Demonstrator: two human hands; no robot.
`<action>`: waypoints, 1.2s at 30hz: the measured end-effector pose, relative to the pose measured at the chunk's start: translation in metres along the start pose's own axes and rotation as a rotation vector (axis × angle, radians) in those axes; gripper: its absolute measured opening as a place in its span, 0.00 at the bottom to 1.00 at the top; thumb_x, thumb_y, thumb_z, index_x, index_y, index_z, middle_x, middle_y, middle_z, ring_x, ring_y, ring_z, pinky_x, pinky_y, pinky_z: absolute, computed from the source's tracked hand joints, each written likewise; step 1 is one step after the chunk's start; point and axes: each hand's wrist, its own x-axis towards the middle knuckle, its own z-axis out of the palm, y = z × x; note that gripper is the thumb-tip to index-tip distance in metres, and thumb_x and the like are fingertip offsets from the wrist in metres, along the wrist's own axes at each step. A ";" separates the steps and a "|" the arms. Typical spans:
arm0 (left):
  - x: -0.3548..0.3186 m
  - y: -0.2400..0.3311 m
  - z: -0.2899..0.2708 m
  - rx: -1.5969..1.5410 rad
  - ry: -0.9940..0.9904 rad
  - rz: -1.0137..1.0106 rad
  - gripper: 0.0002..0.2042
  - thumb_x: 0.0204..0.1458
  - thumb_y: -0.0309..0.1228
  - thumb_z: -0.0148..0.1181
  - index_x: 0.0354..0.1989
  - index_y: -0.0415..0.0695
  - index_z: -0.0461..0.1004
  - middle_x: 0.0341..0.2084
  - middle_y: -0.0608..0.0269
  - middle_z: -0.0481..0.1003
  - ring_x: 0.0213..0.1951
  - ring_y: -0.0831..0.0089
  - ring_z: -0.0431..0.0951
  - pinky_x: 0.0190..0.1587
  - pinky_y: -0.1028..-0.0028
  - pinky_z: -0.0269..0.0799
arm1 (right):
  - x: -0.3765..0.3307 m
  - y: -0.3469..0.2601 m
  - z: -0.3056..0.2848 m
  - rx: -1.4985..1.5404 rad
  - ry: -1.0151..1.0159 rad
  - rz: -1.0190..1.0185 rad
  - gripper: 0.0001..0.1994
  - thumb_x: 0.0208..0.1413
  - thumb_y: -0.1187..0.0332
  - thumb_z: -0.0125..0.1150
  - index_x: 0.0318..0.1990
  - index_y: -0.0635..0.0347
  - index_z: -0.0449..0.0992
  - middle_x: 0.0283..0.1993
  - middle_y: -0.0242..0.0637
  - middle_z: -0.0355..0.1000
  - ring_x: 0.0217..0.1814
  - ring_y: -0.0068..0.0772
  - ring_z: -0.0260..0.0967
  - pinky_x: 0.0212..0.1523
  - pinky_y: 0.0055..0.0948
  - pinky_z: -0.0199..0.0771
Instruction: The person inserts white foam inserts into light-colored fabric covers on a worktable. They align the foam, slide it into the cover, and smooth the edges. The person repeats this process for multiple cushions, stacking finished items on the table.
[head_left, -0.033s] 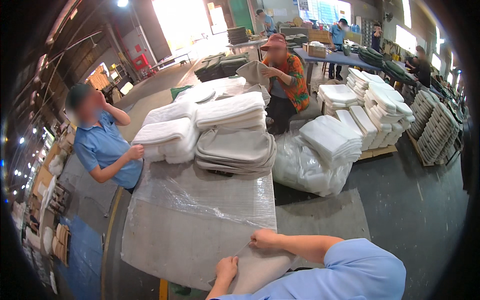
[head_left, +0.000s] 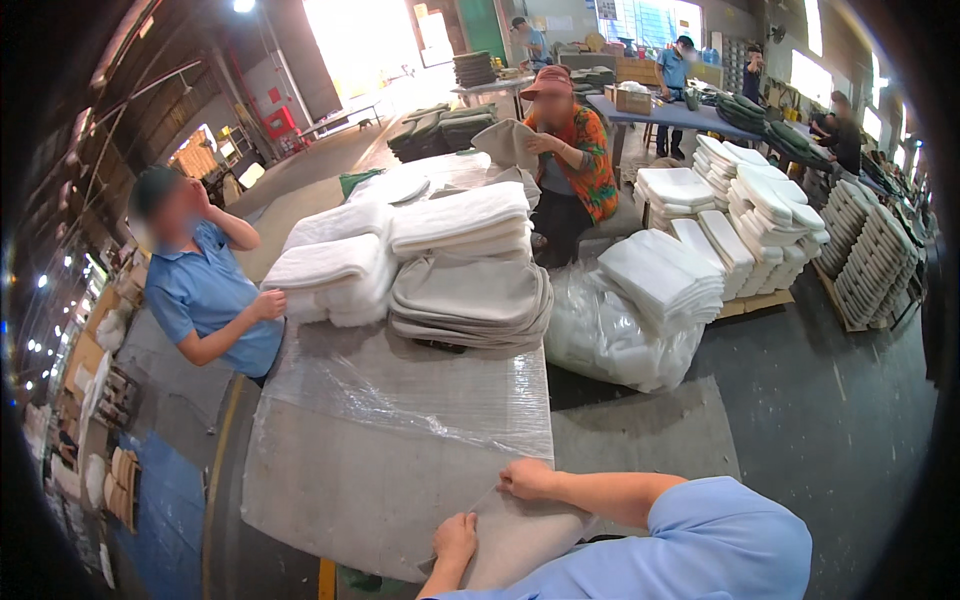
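My left hand [head_left: 455, 540] and right hand [head_left: 528, 480] are each closed on the edge of a flat, matte grey fabric piece [head_left: 525, 530], located at the near right edge of the surface [head_left: 340, 470], close to my body. Beyond it lies creased, glossy clear film [head_left: 500, 400]. Farther on, round-cornered grey covers [head_left: 465, 295] are stacked flat; behind them, thick white pads [head_left: 460, 215] appear soft.

Both hands [head_left: 455, 537] [head_left: 528, 480] curl, right forearm [head_left: 615, 494] pointing left.
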 end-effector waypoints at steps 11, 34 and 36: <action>0.011 -0.018 0.034 -0.138 0.226 -0.025 0.19 0.69 0.47 0.52 0.35 0.45 0.79 0.30 0.43 0.82 0.35 0.38 0.82 0.39 0.41 0.75 | 0.006 -0.004 0.020 0.073 0.198 -0.074 0.16 0.71 0.55 0.54 0.40 0.58 0.78 0.44 0.51 0.79 0.51 0.60 0.77 0.50 0.55 0.75; -0.033 -0.060 -0.010 -0.117 -0.177 -0.115 0.25 0.65 0.58 0.55 0.44 0.48 0.84 0.40 0.42 0.83 0.49 0.43 0.82 0.50 0.49 0.76 | 0.016 -0.027 0.018 -0.164 -0.280 -0.060 0.21 0.67 0.45 0.59 0.55 0.47 0.84 0.50 0.48 0.83 0.55 0.56 0.80 0.55 0.51 0.79; -0.034 -0.066 -0.001 -0.220 -0.098 -0.100 0.24 0.67 0.56 0.52 0.40 0.48 0.83 0.39 0.42 0.83 0.47 0.43 0.83 0.48 0.47 0.76 | 0.011 -0.026 0.019 -0.115 -0.275 -0.098 0.20 0.66 0.45 0.60 0.53 0.47 0.84 0.49 0.46 0.83 0.54 0.56 0.80 0.53 0.51 0.79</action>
